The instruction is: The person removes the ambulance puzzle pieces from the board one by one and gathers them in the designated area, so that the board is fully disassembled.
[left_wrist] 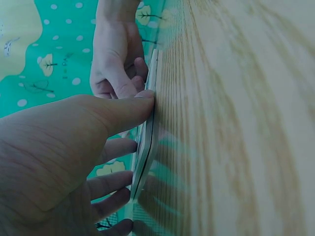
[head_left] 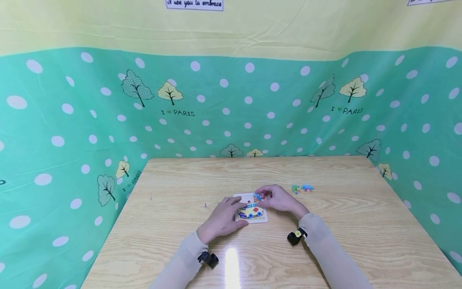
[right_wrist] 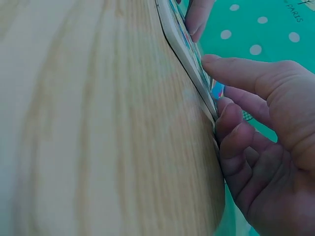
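A small jigsaw puzzle board with a white border lies on the table, showing a yellow ambulance with a red cross. At its left side rests my left hand, thumb along the near edge and fingers spread over the left part. Over the board's upper right corner, my right hand pinches a blue and orange puzzle piece. A bit of the blue piece shows by the thumb and index finger in the right wrist view. Its underside is hidden.
Loose puzzle pieces, one green and one blue, lie to the right beyond the right hand. A tiny object too small to identify sits left of the board. A green dotted cloth hangs around the wooden table.
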A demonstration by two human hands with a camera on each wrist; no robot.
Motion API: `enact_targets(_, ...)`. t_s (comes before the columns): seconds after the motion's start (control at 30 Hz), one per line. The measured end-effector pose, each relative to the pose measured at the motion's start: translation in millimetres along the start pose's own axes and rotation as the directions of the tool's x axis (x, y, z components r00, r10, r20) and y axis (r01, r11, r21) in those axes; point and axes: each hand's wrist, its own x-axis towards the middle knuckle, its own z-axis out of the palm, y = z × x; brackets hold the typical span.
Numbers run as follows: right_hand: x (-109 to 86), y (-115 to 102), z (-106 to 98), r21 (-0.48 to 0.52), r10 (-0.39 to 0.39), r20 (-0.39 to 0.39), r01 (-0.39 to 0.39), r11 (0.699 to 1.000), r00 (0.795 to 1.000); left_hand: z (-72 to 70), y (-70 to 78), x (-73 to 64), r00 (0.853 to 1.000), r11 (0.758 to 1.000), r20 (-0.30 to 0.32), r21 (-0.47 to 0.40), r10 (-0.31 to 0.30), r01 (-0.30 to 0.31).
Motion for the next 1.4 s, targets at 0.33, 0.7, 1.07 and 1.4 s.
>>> enact_targets(0.33,-4.2,-4.4,-0.8,-0.015,-0.015,-0.009,0.015,1.000,1.000,-0.2,-0.5,-0.7,1.000,1.000,0.002,-0.005,0.003,-0.003)
enact_targets(0.7,-7.1,-2.3,-6.0,-0.031,0.007,-0.028,-0.008,0.999,1.000,1.0,-1.1,-0.2,1.000,1.000,-0.002,-0.010,0.003,-0.003)
enact_targets(1.07,-13.0,1.1,-14.0,-0.027,0.021,-0.073,-0.023,0.999,0.997,-0.1,-1.2,-0.9,1.000,1.000,-0.010,0.008,0.011,-0.011)
enact_targets(1.4,-22.3,0.0,-20.7,-0.036,0.021,-0.108,-0.025,0.999,0.994,-1.3,0.2,-1.0,1.000,1.000,-0.002,0.010,0.009,-0.009)
